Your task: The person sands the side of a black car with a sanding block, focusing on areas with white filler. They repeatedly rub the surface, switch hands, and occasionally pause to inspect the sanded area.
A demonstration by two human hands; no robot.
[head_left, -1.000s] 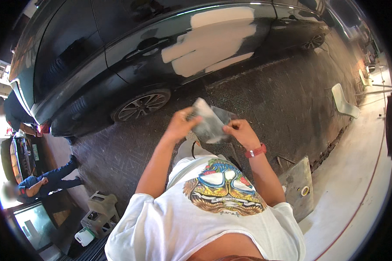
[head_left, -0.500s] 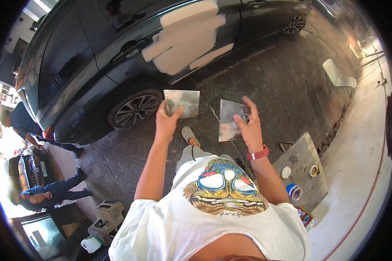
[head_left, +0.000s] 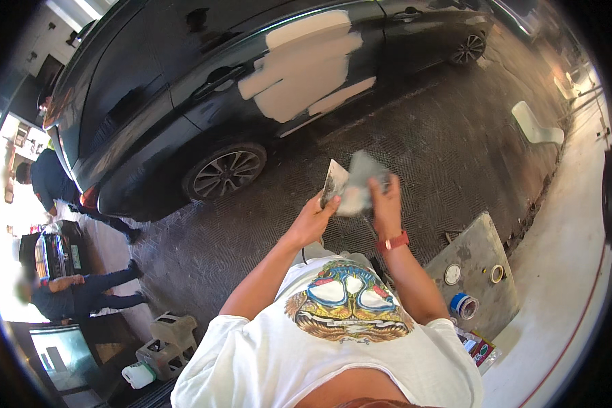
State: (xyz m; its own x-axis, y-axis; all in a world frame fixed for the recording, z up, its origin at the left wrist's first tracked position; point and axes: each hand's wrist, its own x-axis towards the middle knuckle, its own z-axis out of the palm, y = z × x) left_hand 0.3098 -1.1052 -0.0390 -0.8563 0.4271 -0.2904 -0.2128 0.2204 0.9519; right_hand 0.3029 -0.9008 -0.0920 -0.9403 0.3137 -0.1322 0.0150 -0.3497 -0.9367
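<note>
My left hand (head_left: 314, 219) pinches a thin, flat, grey-smeared filler spreader (head_left: 334, 180) by its lower edge, tilted so it shows narrow. My right hand (head_left: 386, 207) grips a second, squarish filler spreader (head_left: 366, 175), blurred by motion. The two spreaders meet or overlap in front of my chest; whether they touch cannot be told. Beyond them stands a dark car (head_left: 136, 88) with a broad beige filler patch (head_left: 306, 64) on its door.
To my right, a grey board (head_left: 479, 272) bears a white round lid (head_left: 452, 274), a tape roll (head_left: 497, 273) and a blue-rimmed tin (head_left: 463, 306). A white chair (head_left: 534, 124) stands farther off. Two people (head_left: 88, 294) are at the left, near grey step blocks (head_left: 170, 340) and a white jug (head_left: 138, 375).
Both hands have come together from apart, my left hand moving right. The left spreader has turned from facing me to nearly edge-on. The car appears shifted slightly right in view.
</note>
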